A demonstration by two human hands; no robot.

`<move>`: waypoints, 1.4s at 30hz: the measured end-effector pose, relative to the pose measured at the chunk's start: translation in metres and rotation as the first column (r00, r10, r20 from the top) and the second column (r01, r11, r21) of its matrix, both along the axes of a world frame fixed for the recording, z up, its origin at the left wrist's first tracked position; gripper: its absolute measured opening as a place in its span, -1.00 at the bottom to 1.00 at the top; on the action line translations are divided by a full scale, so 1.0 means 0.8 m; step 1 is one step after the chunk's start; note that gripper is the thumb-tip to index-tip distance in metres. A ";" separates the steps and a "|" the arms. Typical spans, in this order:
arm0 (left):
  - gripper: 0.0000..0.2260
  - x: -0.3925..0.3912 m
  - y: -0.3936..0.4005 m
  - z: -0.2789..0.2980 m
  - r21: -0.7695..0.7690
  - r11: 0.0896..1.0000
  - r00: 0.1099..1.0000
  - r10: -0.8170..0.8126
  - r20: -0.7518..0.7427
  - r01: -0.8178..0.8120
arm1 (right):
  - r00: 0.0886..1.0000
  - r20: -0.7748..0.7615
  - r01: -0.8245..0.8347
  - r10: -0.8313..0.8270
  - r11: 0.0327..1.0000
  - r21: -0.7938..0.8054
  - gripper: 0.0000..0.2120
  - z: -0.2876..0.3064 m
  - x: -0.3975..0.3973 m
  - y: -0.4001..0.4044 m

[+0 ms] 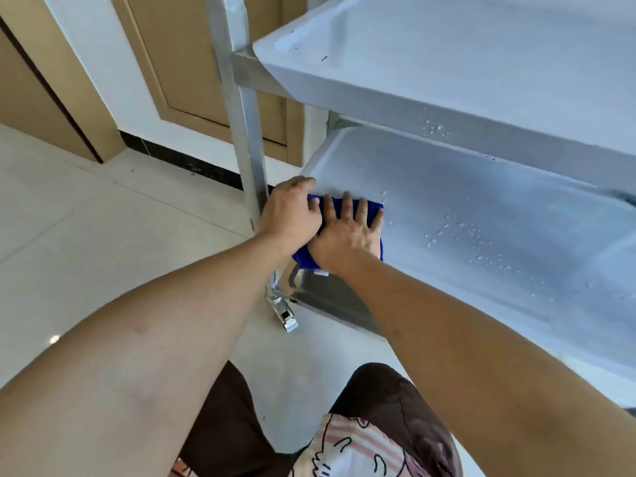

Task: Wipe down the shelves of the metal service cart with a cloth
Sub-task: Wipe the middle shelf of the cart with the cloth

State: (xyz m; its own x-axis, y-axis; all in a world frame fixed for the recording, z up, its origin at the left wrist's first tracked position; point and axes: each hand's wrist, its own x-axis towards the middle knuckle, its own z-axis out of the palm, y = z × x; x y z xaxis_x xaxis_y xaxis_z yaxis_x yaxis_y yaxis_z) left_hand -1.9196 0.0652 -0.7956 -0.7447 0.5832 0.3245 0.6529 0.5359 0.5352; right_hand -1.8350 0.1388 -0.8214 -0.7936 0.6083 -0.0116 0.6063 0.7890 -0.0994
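Far left: tan wooden door and a second panelled door, with a dark baseboard along the pale tiled floor.

Next, the cart's upright steel post runs down to a caster brake at floor level.

Your left hand sits just beside that post at the corner of the middle shelf — fingers curled over the left edge of the blue cloth, gripping it as far as the motion blur lets me judge.

Your right hand touches the left one and lies flat on the cloth, fingers straight and spread, pressing it onto the shelf; nothing is clasped. The cloth covers the shelf's near-left corner and hangs slightly over the front rim.

Right of the cloth: water droplets scattered on the shelf surface. Above, the top shelf — a few droplets on its front rim. Below the middle shelf, part of a lower tray shows.
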 end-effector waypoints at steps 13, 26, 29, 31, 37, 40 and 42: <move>-0.63 -0.024 0.013 -0.034 -0.060 0.998 1.000 -0.012 0.027 0.013 | 0.982 0.072 0.177 -0.176 0.984 -0.010 -0.22 0.005 -0.060 0.057; -0.51 -0.025 0.016 -0.052 -0.278 0.961 0.984 -0.039 -0.171 -0.010 | 0.955 0.008 0.295 -0.295 0.955 0.043 -0.14 -0.001 -0.169 0.179; -0.52 -0.023 0.017 -0.055 -0.248 0.969 0.982 -0.027 -0.185 -0.020 | 0.955 -0.006 0.296 -0.296 0.954 0.042 -0.12 0.000 -0.193 0.208; -0.53 -0.023 0.018 -0.057 -0.228 0.973 0.981 -0.009 -0.196 -0.037 | 0.953 -0.003 0.304 -0.304 0.952 0.029 -0.11 0.001 -0.206 0.222; -0.54 -0.022 0.018 -0.057 -0.206 0.978 0.983 0.004 -0.182 -0.043 | 0.971 -0.113 0.228 -0.212 0.962 0.148 -0.32 0.000 -0.219 0.236; -0.53 -0.024 0.020 -0.057 -0.197 0.979 0.983 0.015 -0.181 -0.051 | 0.996 -0.027 0.085 -0.082 0.988 0.132 -0.49 0.006 -0.224 0.242; -0.53 -0.026 0.021 -0.058 -0.189 0.980 0.985 0.035 -0.171 -0.067 | 0.995 0.074 0.054 -0.062 0.993 0.106 -0.51 0.007 -0.224 0.243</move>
